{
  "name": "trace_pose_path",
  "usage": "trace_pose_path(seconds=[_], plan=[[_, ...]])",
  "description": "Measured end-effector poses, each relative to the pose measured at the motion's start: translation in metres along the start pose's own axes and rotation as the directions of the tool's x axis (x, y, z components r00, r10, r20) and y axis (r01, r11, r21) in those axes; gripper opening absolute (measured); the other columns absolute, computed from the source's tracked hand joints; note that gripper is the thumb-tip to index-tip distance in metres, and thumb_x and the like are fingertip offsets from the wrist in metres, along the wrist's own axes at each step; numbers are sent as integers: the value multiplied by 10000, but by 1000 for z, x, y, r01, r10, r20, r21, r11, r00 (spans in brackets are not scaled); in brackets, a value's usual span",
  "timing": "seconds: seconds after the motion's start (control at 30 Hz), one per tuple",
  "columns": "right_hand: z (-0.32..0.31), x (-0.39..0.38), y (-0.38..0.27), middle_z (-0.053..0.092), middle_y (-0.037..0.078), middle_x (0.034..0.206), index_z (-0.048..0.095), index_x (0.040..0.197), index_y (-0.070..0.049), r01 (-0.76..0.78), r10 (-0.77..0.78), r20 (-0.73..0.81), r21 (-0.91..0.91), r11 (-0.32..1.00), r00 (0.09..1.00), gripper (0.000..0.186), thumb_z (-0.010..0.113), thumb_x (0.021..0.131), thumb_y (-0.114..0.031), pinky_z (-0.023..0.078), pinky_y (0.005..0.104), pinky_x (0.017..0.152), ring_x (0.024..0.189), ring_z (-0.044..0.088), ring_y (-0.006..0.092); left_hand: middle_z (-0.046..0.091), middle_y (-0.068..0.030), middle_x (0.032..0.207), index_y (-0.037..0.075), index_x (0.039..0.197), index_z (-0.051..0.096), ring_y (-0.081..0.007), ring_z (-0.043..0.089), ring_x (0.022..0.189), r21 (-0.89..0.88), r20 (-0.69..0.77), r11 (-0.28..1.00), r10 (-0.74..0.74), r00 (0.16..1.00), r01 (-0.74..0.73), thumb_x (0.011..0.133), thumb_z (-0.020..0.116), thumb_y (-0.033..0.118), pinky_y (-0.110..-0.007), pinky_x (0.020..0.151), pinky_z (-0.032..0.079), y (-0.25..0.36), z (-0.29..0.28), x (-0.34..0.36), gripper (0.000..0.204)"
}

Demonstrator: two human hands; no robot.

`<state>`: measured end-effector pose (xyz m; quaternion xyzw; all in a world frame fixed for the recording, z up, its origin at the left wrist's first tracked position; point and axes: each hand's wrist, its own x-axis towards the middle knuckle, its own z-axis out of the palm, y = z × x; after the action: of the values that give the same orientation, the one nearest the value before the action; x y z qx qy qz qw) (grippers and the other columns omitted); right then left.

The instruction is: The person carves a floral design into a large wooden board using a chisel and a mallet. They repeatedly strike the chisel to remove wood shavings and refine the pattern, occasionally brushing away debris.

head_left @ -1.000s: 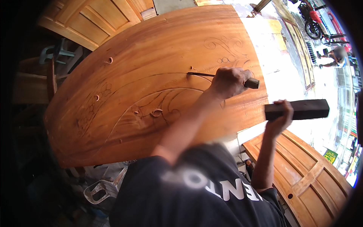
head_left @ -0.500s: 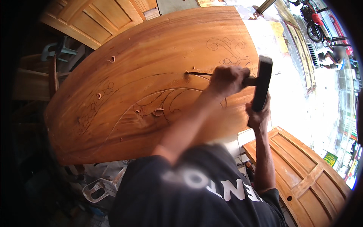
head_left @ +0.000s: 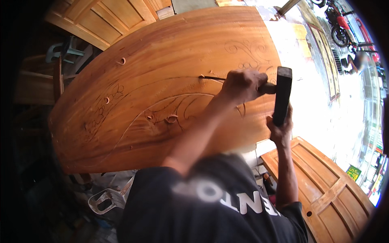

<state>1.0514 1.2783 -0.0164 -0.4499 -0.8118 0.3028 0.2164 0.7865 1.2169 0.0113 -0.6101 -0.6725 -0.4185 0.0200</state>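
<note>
A second ago our right hand (head_left: pixel 280 128) held the block (head_left: pixel 283 95) out past the panel's right edge; now it is by that edge, turned more upright, at the butt of the chisel (head_left: pixel 213 78), though we cannot tell whether they touch. Our shirt (head_left: pixel 170 210) shows below the panel (head_left: pixel 162 48), with a chair (head_left: pixel 112 196) at its near left and a panelled door (head_left: pixel 308 178) at its near right. On the panel we see curled shavings (head_left: pixel 172 118) and dark drawn scrolls (head_left: pixel 245 47). Off its left end is a teal stool (head_left: pixel 75 52), past its far left edge a paler door (head_left: pixel 121 20), and well beyond its far right a motorcycle (head_left: pixel 339 34). Our left hand (head_left: pixel 243 86) is a closed fist around the chisel's handle, over the panel's right half; the blade runs left from it, tip at a drawn curve near the panel's middle. Our right hand is closed on the block's lower end, some fingers hidden, most of the block rising above the grip.
</note>
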Motion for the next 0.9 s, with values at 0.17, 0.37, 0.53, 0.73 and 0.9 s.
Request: trace_pose_path(seconds=[0.17, 0.37, 0.53, 0.73, 0.9], plan=[[-59, 29, -45, 634, 68, 941, 617, 1098, 4, -225, 396, -117, 664, 713, 911, 263, 702, 907, -156, 521, 300, 711, 739, 601, 155, 633, -18, 684, 159, 784, 640, -232, 676, 596, -28, -59, 999, -27, 998, 25, 844, 780, 429, -364, 508, 541, -4, 2, -3, 310], [12, 10, 57, 618, 42, 951, 540, 1335, -41, 70, -67, -115, 24, 997, 991, 537, 729, 834, -86, 520, 305, 813, 873, 601, 143, 664, -42, 747, 137, 858, 641, -273, 703, 730, -23, 96, 998, -60, 994, 62, 813, 778, 245, -413, 626, 572, 7, 10, 3, 180], [-35, 33, -20, 642, 51, 952, 570, 1324, -15, -204, 224, -12, 373, 905, 974, 520, 732, 833, -61, 536, 290, 763, 865, 618, 139, 630, -29, 679, 153, 798, 624, -238, 674, 601, -22, -44, 1000, -21, 999, 20, 868, 748, 374, -381, 516, 544, -7, 12, -5, 263], [6, 25, -33, 651, 77, 906, 615, 1190, -29, 128, -105, -231, 86, 988, 967, 343, 679, 859, -97, 529, 351, 820, 839, 630, 180, 650, -31, 685, 151, 791, 630, -245, 683, 612, 2, -57, 1000, -4, 998, 4, 869, 748, 369, -380, 530, 552, -5, 19, 1, 260], [-8, 29, -19, 631, 31, 910, 499, 1407, -49, -12, 13, 31, -44, 999, 999, 625, 707, 818, -17, 530, 314, 762, 808, 609, 132, 669, -42, 711, 132, 830, 650, -256, 710, 688, 17, 30, 997, -81, 996, 81, 804, 769, 211, -398, 593, 571, -8, 16, -2, 145]])
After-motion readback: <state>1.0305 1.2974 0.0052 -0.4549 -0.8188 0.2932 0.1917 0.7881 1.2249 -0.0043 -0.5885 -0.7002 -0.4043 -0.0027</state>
